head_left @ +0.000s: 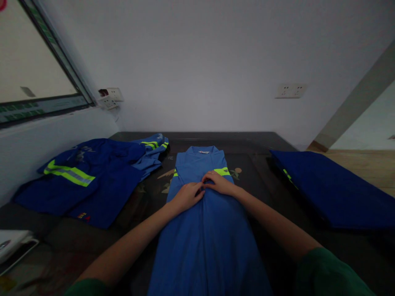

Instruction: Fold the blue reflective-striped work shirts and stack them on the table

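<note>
A light blue work shirt [206, 230] lies lengthwise on the dark table, collar at the far end, with yellow-green reflective bands on its sides. My left hand [187, 195] has its fingers bent and pinched on the shirt's front, at the centre line below the collar. Right beside it, my right hand [217, 182] also pinches the fabric, its fingertips meeting those of the left. The exact bit of cloth between the fingertips is too small to make out.
A dark blue garment [114, 176] with reflective strips lies loosely at left, over a lighter blue one [151, 158]. Folded dark blue clothing [333, 189] sits at the right edge. A white device [14, 246] stands front left. The table [197, 135] meets a wall with sockets [290, 91].
</note>
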The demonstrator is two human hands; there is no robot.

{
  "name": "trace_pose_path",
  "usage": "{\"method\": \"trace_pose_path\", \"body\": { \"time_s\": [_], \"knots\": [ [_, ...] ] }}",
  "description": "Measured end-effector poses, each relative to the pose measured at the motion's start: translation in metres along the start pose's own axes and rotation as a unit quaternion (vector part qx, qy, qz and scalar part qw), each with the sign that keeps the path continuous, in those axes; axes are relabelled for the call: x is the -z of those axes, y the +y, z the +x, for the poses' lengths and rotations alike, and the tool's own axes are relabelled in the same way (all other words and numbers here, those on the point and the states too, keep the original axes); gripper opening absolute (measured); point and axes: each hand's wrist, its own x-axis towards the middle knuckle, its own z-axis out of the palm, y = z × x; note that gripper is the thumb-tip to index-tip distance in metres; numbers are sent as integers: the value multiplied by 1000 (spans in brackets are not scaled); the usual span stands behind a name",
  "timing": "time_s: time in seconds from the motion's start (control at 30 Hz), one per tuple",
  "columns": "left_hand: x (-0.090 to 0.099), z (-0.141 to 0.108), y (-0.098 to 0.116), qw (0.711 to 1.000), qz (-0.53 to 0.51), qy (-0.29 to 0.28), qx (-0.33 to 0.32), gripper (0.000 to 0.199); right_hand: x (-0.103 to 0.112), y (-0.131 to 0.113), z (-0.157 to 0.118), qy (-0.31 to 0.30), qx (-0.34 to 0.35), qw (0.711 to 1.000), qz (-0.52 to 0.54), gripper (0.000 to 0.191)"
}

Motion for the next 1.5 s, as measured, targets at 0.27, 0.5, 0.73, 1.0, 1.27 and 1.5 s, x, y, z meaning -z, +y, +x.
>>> {"method": "trace_pose_path", "body": {
  "time_s": [0.27, 0.5, 0.73, 1.0, 1.27, 1.5],
  "knots": [
    [-8, 8, 13, 992, 119, 40, -26, 15, 63, 79, 34, 150, -242, 949, -139, 25],
    [-21, 1, 4, 980, 138, 101, -106, 20, 69, 133, 61, 119, -250, 940, -201, 26],
    [-17, 5, -1, 984, 103, 106, -104, 23, 59, 154, 73, 54, -250, 929, -267, 23],
    [-19, 6, -2, 987, 94, 87, -95, 24, 52, 149, 68, 62, -237, 916, -317, 32],
    [-23, 7, -8, 985, 48, 110, -127, 24, 54, 124, 66, 187, -311, 891, -272, 37],
    [-28, 6, -8, 995, 13, 64, -79, 27, -1, 91, 33, 106, -338, 895, -269, 60]
  ]
}}
